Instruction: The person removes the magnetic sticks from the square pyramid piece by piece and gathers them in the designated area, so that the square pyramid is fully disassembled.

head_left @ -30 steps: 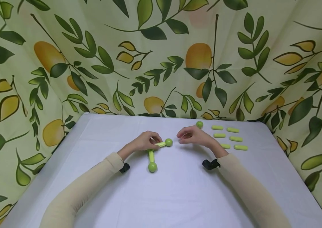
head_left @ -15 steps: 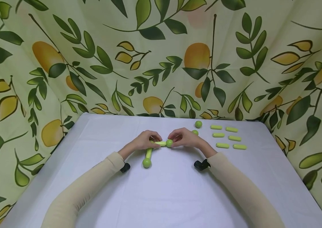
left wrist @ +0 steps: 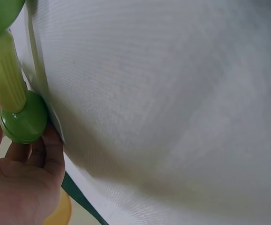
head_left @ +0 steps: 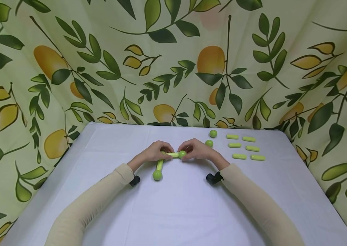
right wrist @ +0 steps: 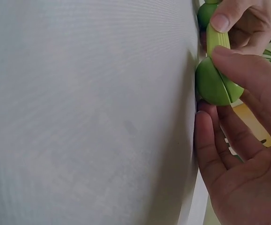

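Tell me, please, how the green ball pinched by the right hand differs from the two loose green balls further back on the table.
The ball in the right hand, the held ball, joins a yellow-green rod; the loose balls join nothing. The held ball is pinched by fingers; the loose balls lie untouched, beside the spare rods. The held ball sits near the left hand; the loose ones further back. All look alike in green colour and round shape.

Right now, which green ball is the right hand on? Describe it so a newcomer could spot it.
On the white table, find the two hands meeting near the middle. The right hand pinches a green ball on the end of the yellow-green rod that the left hand holds. Unlike the two loose balls behind, it is joined to a rod.
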The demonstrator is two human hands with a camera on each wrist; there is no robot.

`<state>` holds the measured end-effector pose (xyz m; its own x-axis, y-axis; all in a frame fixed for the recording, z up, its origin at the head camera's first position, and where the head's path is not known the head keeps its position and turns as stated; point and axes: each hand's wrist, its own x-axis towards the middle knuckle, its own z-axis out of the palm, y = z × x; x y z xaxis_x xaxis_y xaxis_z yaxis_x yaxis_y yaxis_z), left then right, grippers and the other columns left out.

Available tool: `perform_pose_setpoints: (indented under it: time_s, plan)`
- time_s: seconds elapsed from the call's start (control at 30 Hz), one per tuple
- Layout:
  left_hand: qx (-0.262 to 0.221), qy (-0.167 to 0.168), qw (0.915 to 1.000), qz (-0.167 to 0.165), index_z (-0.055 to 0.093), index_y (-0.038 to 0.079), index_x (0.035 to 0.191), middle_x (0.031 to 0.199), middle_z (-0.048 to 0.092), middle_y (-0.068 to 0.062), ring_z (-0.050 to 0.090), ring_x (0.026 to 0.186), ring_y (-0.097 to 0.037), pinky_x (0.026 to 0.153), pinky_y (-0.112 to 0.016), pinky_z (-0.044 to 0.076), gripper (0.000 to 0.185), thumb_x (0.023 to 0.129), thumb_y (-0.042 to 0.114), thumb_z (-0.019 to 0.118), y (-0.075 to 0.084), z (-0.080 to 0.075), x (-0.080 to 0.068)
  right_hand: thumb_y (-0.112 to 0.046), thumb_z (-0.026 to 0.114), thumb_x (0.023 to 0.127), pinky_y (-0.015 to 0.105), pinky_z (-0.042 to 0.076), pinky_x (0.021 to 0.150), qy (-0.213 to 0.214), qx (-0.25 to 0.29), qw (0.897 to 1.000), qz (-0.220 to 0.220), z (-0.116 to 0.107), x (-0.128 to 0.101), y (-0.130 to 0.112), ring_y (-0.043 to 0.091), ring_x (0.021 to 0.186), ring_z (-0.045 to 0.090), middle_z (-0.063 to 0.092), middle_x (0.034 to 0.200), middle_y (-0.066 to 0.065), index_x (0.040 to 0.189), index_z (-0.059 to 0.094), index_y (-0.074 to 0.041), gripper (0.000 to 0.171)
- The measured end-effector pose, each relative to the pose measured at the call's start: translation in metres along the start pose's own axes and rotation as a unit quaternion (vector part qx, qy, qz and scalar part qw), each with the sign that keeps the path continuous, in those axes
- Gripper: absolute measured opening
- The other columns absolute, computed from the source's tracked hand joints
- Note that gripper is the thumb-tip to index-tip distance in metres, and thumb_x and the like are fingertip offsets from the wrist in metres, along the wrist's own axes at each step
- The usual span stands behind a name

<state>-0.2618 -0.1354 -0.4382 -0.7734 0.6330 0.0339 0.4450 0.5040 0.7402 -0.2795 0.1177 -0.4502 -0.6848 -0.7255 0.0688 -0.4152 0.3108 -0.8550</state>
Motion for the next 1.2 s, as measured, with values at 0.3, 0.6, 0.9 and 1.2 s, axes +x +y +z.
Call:
perform_pose_setpoints:
  time_s: [0.3,0.6,0.9,1.2]
  plan:
    - [-0.007,-0.007,0.9999,0.003,0.075,0.003,0.103,0.093,0.071,0.001,0.060,0.087,-0.013,0.082,-0.030,0.049,0.015,0.089,0.003,0.079,-0.001,0.000,0.000,0.001,0.080,0.086,0.040,0.054,0.086,-0.023,-0.003,1.000,0.009,0.001,0.000,-0.005,0.028,0.095,0.065,0.072,0.106,0.009,0.112,0.074,0.000,0.027]
    - [-0.004,-0.017,0.9997,0.017,0.075,0.003,0.104,0.095,0.071,0.001,0.060,0.090,-0.013,0.085,-0.032,0.049,0.015,0.090,0.004,0.079,-0.002,0.000,0.000,0.000,0.079,0.087,0.033,0.054,0.085,-0.041,-0.002,0.999,0.012,-0.003,-0.002,-0.001,0.023,0.096,0.065,0.073,0.107,0.002,0.113,0.075,-0.004,0.026]
    - [-0.001,-0.001,0.9999,-0.011,0.075,0.005,0.103,0.095,0.070,0.002,0.060,0.090,-0.014,0.085,-0.031,0.049,0.014,0.089,0.005,0.080,-0.007,-0.001,-0.001,-0.001,0.081,0.086,0.036,0.054,0.090,-0.031,0.010,0.999,0.015,-0.011,-0.013,0.002,0.024,0.103,0.066,0.071,0.115,0.010,0.117,0.073,0.000,0.032]
    - [-0.002,-0.001,0.9997,-0.025,0.075,0.005,0.104,0.098,0.069,0.002,0.060,0.093,-0.014,0.088,-0.031,0.048,0.015,0.090,0.006,0.079,-0.009,-0.002,-0.003,-0.007,0.083,0.086,0.035,0.055,0.088,-0.005,0.000,1.000,0.026,-0.023,-0.038,0.003,0.025,0.101,0.066,0.070,0.115,0.010,0.117,0.071,0.001,0.034]
